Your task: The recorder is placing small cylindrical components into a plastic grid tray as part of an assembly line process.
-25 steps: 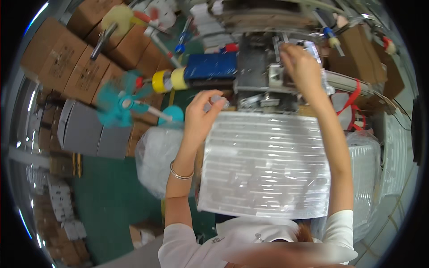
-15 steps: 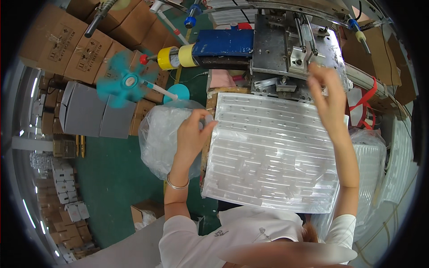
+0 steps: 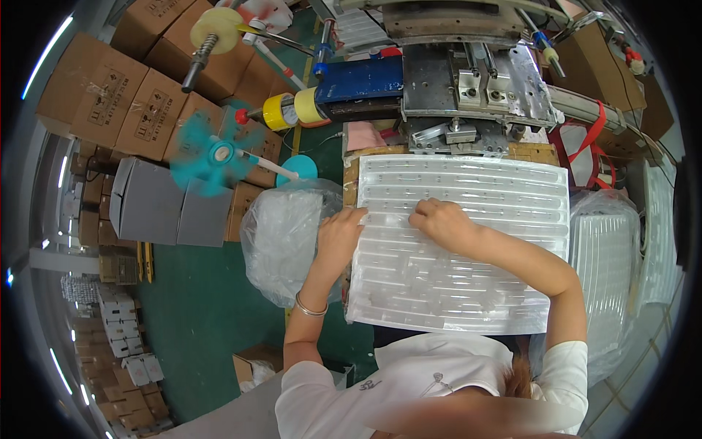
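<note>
A wide white ridged tray [image 3: 468, 322] lies in front of me, its rows filled with small clear plastic pieces. My left hand [image 3: 340, 235] is at the tray's left edge, fingers bent and closed together at the rim. Over the upper left rows is my right hand [image 3: 443, 224], its fingertips pinched down at a row. Whatever either hand holds is hidden by the fingers. Beyond the tray stands a metal press machine [image 3: 479, 99] with a blue block [image 3: 358, 79] on its left; neither hand touches it.
A clear plastic bag [image 3: 281, 234] bulges left of the tray, near a turquoise fan [image 3: 221, 151]. Bagged trays [image 3: 603, 271] stand at the right, by a red strap [image 3: 589, 135]. Cardboard boxes [image 3: 110, 95] are stacked at the left; a metal rod [image 3: 197, 62] hangs overhead.
My right hand has come down from the press to the tray's upper left rows. My left hand, which held a small translucent piece, has moved slightly right and down to the tray edge.
</note>
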Tool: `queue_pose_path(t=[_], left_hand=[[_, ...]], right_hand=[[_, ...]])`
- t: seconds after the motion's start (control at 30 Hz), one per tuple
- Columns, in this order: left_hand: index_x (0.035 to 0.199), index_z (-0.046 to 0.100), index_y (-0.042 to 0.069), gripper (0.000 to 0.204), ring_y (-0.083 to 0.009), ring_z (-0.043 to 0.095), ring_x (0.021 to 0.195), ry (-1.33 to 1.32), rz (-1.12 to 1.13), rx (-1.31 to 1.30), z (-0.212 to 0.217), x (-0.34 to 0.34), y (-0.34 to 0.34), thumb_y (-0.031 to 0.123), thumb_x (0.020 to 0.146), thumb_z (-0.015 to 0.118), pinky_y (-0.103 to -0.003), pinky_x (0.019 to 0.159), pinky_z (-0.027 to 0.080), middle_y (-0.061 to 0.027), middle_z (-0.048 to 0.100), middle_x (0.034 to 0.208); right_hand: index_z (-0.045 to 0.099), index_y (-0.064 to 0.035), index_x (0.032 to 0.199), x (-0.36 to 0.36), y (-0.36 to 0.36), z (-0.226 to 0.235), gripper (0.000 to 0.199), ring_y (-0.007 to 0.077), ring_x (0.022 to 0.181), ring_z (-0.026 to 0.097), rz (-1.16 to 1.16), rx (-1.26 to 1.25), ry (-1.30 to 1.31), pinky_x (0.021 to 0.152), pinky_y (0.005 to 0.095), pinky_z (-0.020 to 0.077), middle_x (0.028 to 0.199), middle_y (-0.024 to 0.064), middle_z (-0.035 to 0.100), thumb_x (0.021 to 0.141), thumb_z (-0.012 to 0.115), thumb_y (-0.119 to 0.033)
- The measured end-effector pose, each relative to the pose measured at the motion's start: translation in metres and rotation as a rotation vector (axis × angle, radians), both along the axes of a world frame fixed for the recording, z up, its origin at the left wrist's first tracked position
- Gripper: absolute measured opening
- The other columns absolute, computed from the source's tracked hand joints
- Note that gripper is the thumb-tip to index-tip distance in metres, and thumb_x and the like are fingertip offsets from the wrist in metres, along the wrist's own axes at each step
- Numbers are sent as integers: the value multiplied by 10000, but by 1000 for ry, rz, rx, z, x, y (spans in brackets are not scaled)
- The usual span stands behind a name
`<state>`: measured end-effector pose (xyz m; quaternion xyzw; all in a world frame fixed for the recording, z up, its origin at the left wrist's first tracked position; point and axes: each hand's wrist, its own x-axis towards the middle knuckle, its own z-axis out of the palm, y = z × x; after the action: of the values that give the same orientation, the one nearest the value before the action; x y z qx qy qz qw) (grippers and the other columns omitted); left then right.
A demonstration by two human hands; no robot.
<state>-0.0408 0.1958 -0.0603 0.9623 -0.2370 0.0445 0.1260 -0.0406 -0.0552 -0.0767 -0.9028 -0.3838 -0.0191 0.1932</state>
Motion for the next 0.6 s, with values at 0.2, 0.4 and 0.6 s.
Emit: queue_pose_path(t=[0.2, 0.4, 0.6], left_hand=[[1018, 609, 92, 256, -319, 614, 787, 65, 258, -238, -6, -2, 3, 154, 775, 656, -397, 671, 480, -91, 626, 890], [892, 628, 21, 194, -242, 622, 668, 398, 320, -514, -57, 10, 44, 185, 796, 665, -334, 609, 477, -108, 631, 733], [849, 625, 8, 155, -63, 519, 591, 697, 482, -794, -57, 14, 35, 155, 824, 667, -220, 469, 401, -15, 582, 682]], right_hand=[[520, -48, 965, -13, -44, 65, 271, 270, 785, 574, -295, 438, 174, 649, 357, 498, 940, 101, 528, 703, 583, -77], [529, -14, 1022, -40, -199, 53, 257, 164, 856, 535, -943, 744, -41, 760, 289, 426, 940, 75, 578, 776, 510, -86], [608, -21, 906, -78, -268, -36, 223, 90, 646, 511, -1236, 671, 578, 569, 252, 423, 736, -5, 562, 868, 597, -240]])
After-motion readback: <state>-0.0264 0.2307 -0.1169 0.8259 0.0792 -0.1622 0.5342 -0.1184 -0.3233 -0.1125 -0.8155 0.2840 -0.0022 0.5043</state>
